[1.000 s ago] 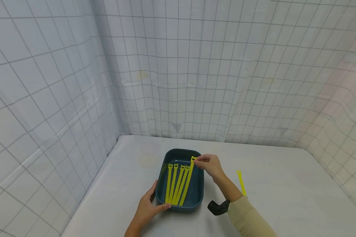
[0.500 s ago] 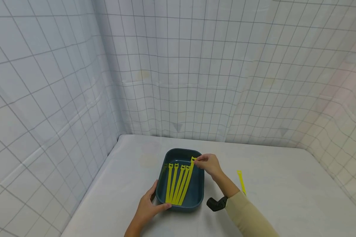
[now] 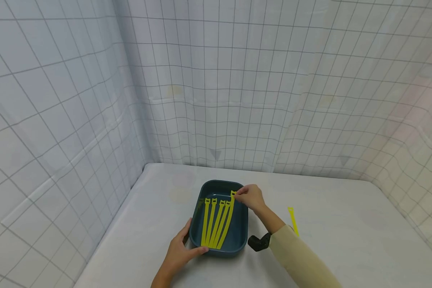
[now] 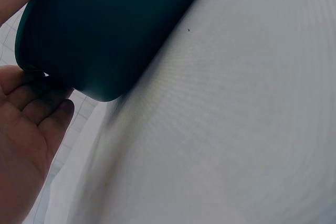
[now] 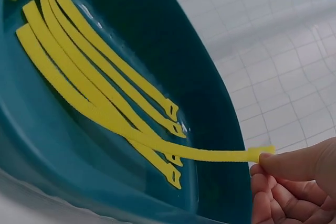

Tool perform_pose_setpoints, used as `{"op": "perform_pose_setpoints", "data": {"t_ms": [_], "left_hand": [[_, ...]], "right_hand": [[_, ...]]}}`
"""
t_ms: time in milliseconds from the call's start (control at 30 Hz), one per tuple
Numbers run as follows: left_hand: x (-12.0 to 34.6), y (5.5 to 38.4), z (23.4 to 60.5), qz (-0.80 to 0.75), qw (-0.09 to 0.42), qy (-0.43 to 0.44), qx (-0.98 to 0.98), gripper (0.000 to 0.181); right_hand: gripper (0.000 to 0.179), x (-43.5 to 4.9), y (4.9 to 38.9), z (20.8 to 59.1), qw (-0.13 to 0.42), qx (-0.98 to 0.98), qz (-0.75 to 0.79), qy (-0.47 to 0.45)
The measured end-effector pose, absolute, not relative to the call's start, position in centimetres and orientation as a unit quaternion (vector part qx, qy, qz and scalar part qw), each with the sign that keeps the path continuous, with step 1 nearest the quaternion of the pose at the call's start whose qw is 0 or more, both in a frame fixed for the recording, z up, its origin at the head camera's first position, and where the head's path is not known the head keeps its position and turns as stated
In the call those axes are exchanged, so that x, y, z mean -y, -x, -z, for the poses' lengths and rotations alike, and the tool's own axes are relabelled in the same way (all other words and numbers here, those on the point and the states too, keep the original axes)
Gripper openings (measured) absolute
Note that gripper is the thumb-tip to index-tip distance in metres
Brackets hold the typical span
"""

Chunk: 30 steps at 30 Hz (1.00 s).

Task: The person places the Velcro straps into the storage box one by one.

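A dark teal plastic tub (image 3: 237,236) sits on the white-covered table. My left hand (image 3: 178,251) grips its near left corner, thumb at the front rim and fingers along the left side. Several yellow hook-and-loop cable ties (image 3: 205,224) lie side by side in the tub, slotted heads toward the far end. Between thumb and forefinger, my right hand (image 3: 251,197) pinches the head of the rightmost cable tie (image 5: 210,155). This head is raised near the right rim; the tie's strap bends down across another tie, its tail on the tub floor in the right wrist view.
Another yellow cable tie (image 3: 292,218) lies on the table right of the tub, partly behind the right sleeve (image 3: 297,252). A black device (image 3: 259,243) is worn at the right wrist. White grid-patterned curtains (image 3: 216,100) enclose the table at the back and sides.
My right hand has shifted slightly left and away from me, still pinching the cable tie, whose strap now bows more. The right forearm has swung left. Left hand and tub stay put.
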<state>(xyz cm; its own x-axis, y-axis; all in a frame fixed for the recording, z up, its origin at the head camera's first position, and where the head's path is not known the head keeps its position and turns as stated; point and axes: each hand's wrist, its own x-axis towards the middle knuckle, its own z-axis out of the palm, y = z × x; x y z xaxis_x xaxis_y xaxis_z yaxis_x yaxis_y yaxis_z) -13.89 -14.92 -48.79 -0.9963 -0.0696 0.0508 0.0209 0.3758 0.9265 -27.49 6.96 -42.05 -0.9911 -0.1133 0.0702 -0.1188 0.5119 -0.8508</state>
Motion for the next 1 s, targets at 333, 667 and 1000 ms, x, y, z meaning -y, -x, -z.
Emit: {"op": "perform_pose_setpoints", "data": {"t_ms": [333,667,1000], "left_hand": [[14.8,13.8,48.8,0.566,0.041,-0.008,0.823,0.100],[14.9,13.8,48.5,0.569,0.046,-0.002,0.821,0.100],[14.8,13.6,48.2,0.564,0.043,-0.003,0.825,0.100]], "right_hand": [[0.006,-6.7,27.4,42.7,0.033,0.896,-0.436,-0.084],[0.006,-6.1,27.3,42.5,0.063,0.908,-0.405,-0.086],[0.006,-5.8,27.2,42.8,0.070,0.909,-0.404,-0.073]]}}
